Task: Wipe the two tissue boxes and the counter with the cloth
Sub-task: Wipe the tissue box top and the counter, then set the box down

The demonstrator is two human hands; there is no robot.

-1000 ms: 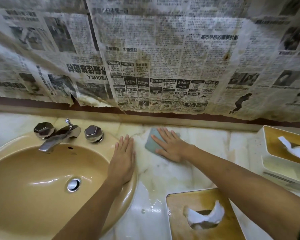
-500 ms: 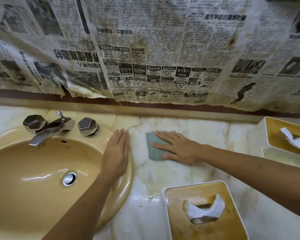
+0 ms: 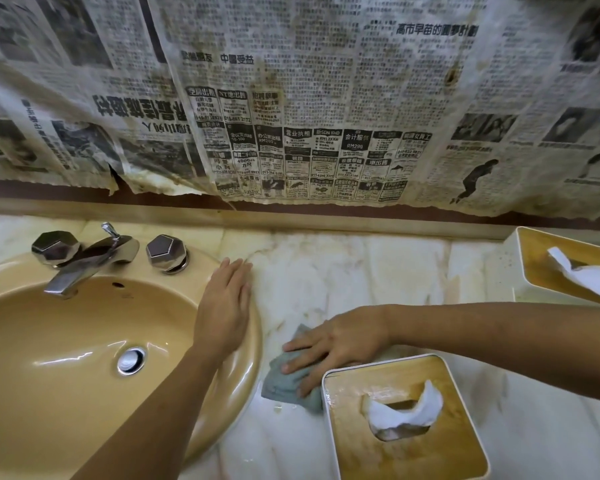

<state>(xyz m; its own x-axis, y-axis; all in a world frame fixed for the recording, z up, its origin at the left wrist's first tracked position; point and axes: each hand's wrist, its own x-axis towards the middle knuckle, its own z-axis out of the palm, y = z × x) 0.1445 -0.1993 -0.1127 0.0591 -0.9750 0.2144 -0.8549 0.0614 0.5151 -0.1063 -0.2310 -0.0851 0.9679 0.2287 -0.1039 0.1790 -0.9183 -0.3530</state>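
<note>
- Right hand (image 3: 340,344) lies flat, fingers spread, palm down on the cloth (image 3: 288,382), pressing it to the counter (image 3: 361,271) without gripping it.
- The cloth, grey-green and crumpled, sits between the sink (image 3: 243,386) rim and the near box (image 3: 406,420), touching that box's left corner.
- Left hand (image 3: 226,306) rests open and flat on the sink's right rim, holding nothing.
- Near box has a tissue sticking up from its slot.
- Far box (image 3: 565,268) stands at the right edge, well apart from the cloth.
- Tap (image 3: 87,261) sits at the sink's back; newspaper (image 3: 291,98) covers the wall.
</note>
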